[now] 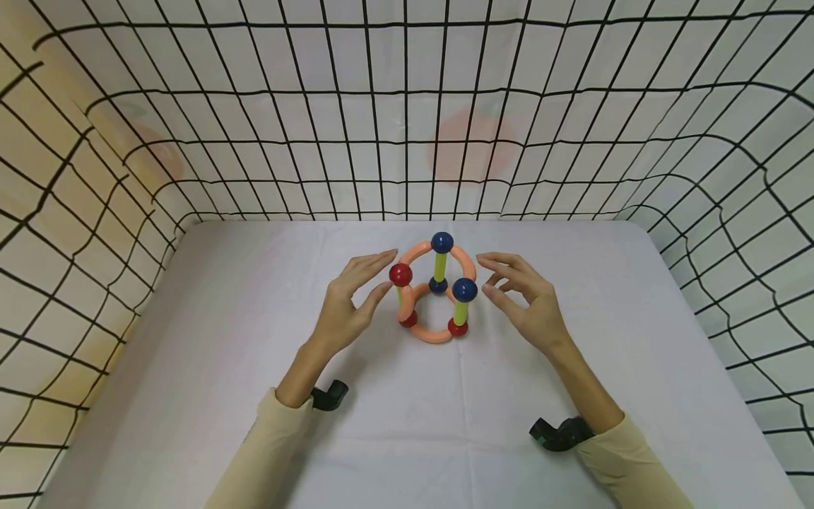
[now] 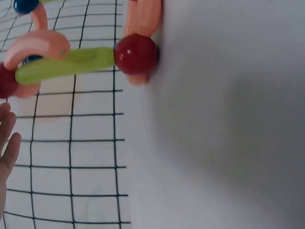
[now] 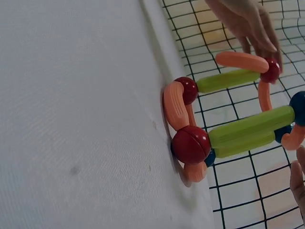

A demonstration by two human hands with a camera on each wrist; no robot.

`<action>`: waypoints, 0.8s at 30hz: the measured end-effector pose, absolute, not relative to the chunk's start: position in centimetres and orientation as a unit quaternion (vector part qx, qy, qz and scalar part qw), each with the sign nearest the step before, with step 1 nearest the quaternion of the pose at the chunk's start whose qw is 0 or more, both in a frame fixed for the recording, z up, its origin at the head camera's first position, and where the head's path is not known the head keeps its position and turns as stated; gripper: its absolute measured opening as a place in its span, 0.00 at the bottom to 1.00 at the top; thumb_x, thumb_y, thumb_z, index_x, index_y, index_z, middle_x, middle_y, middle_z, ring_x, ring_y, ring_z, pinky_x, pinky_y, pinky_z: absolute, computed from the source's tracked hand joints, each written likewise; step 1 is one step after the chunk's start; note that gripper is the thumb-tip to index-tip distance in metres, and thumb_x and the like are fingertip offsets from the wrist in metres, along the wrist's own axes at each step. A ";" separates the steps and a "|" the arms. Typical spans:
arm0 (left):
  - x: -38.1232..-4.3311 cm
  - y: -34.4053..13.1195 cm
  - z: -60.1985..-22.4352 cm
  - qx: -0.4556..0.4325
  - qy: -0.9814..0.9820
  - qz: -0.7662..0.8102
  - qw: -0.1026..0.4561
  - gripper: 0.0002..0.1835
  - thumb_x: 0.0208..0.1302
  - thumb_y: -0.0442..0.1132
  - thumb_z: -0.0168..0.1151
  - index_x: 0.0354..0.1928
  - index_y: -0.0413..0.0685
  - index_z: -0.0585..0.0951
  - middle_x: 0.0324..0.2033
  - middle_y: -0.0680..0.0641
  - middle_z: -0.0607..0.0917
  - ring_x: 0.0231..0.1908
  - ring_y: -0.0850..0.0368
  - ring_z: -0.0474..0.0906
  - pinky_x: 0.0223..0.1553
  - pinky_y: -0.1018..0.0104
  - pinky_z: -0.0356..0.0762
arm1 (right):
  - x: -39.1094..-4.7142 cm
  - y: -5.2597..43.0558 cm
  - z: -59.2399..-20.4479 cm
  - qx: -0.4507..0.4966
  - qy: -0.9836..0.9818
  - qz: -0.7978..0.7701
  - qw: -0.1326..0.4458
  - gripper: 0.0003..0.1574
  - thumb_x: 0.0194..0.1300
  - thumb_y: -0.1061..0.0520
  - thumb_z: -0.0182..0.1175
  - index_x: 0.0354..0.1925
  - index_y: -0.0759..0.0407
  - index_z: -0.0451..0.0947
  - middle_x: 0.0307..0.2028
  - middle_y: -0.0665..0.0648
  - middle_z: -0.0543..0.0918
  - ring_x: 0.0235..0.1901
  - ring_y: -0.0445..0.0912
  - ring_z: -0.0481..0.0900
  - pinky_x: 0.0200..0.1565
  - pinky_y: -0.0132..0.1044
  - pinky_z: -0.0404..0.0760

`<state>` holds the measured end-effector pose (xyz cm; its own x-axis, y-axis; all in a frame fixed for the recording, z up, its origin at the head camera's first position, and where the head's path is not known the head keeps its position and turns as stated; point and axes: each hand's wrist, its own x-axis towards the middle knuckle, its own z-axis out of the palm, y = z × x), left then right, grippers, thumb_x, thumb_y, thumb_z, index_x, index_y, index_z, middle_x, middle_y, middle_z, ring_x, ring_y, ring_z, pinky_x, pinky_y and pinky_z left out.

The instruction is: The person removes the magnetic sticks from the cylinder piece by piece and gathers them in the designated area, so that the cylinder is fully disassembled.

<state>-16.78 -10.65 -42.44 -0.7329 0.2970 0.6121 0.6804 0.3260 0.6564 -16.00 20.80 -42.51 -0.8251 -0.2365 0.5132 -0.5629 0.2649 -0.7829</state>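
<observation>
A toy frame of magnetic balls and rods (image 1: 436,338) stands upright on the white cloth. Its lower ring is made of orange curved rods between red and blue balls. Three green rods (image 1: 440,267) rise to an upper red ball (image 1: 400,274) and two upper blue balls (image 1: 465,290). From the upper red ball an orange curved rod (image 3: 240,61) sticks out with a free end. My left hand (image 1: 346,300) is beside the red ball, thumb and fingertips close to it. On the other side my right hand (image 1: 528,297) has relaxed fingers near the front blue ball, holding nothing.
A white cloth (image 1: 191,367) covers the table. Black wire mesh (image 1: 407,92) walls in its back and sides, with white sheeting behind. Dark camera mounts (image 1: 559,433) sit at both wrists, by the beige sleeves (image 1: 267,452).
</observation>
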 end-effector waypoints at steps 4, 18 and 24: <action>-17.1 -12.1 -43.5 -0.267 -0.810 -0.510 0.110 0.27 0.69 0.31 0.67 0.70 0.46 0.77 0.68 0.46 0.81 0.69 0.48 0.75 0.72 0.47 0.72 | -16.5 21.6 -43.1 0.200 -0.780 0.580 0.120 0.24 0.72 0.68 0.61 0.65 0.63 0.80 0.59 0.64 0.81 0.43 0.41 0.82 0.42 0.25 0.84; -18.7 -11.6 -46.2 -0.240 -0.842 -0.471 -0.103 0.22 0.61 0.28 0.72 0.59 0.35 0.84 0.67 0.34 0.79 0.73 0.37 0.70 0.73 0.39 0.68 | -16.4 22.6 -46.5 0.196 -0.842 0.477 -0.155 0.19 0.66 0.60 0.71 0.55 0.60 0.86 0.46 0.59 0.90 0.43 0.45 0.85 0.48 0.34 0.82; -19.0 -11.3 -46.4 -0.238 -0.839 -0.476 -0.114 0.19 0.62 0.26 0.71 0.56 0.35 0.86 0.65 0.34 0.81 0.72 0.38 0.71 0.71 0.41 0.71 | -16.3 22.1 -46.8 0.203 -0.852 0.461 -0.145 0.16 0.63 0.57 0.74 0.50 0.58 0.89 0.39 0.55 0.91 0.37 0.45 0.82 0.40 0.32 0.80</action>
